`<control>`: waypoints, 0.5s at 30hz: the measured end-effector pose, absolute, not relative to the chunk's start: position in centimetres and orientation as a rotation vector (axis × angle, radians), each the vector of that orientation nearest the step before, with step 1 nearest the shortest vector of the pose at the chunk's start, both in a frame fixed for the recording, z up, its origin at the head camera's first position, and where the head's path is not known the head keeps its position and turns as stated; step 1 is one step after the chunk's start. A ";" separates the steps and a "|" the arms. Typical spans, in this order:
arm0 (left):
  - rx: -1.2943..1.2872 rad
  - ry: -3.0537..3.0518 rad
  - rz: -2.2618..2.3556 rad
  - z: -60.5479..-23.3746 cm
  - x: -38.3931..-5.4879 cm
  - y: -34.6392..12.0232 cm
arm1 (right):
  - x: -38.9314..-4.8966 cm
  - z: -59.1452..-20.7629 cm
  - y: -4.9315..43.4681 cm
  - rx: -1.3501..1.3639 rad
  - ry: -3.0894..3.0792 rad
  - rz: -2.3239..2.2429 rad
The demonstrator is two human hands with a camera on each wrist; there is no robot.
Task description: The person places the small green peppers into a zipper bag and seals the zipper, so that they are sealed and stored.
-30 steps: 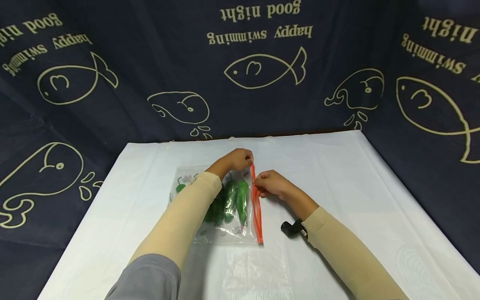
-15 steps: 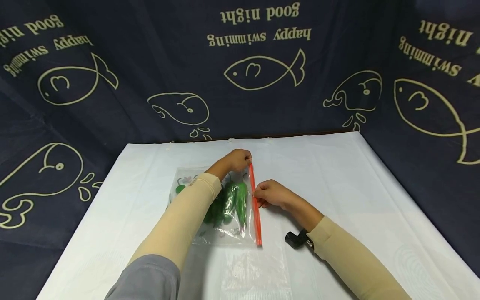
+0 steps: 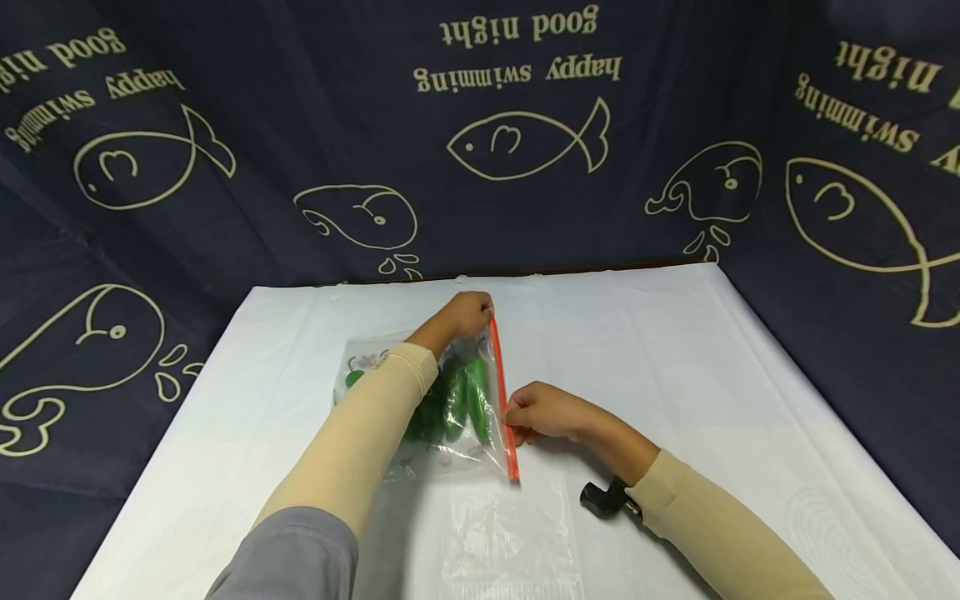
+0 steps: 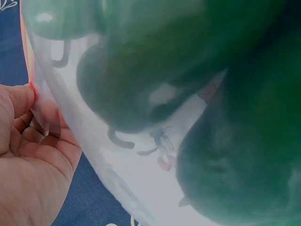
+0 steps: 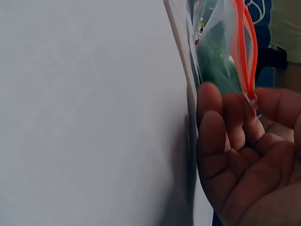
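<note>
A clear zip bag [image 3: 420, 468] with a red zip strip [image 3: 498, 360] lies on its side. Inside are several green vegetables [image 3: 454, 402], some long, with thin dark stems. My left hand [image 3: 471, 313] pinches the far corner of the bag at the end of the strip; the left wrist view shows thumb and fingertips on the plastic. Farther down the strip, my right hand [image 3: 551, 411] pinches the zip's small slider [image 5: 253, 101] between thumb and fingers. My left forearm hides part of the bag.
Under everything is a white-covered table [image 3: 645, 350]. A flat clear plastic sheet [image 3: 512, 542] lies nearer to me. A black camera mount [image 3: 603, 498] sticks out from my right wrist. Dark blue cloth [image 3: 345, 100] with fish drawings surrounds the far side and both flanks.
My right hand has slid down the red strip toward me, and the strip's gap has closed up into one line. My left hand and the bag's corner have shifted slightly left and away.
</note>
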State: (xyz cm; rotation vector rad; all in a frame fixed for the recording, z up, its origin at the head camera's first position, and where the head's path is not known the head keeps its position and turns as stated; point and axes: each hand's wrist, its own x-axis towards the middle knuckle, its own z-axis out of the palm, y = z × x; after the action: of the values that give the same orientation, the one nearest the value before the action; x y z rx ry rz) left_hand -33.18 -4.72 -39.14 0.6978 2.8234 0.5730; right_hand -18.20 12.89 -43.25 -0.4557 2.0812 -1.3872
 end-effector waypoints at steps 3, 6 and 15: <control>0.694 2.829 0.568 -39.1 -33.2 -4.6 | -17.5 -43.1 13.2 -0.519 2.063 -1.309; 0.693 2.835 0.576 -39.2 -33.2 -4.5 | -16.9 -43.0 13.4 -0.568 2.047 -1.239; 0.685 2.864 0.607 -39.5 -33.3 -4.4 | -15.2 -42.8 13.7 -0.627 2.008 -1.129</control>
State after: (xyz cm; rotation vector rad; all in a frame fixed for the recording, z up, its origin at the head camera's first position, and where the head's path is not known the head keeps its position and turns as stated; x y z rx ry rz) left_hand -33.30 -4.42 -39.49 0.6849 2.8636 0.6074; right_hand -15.16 13.71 -42.83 -0.6274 2.0079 -1.1292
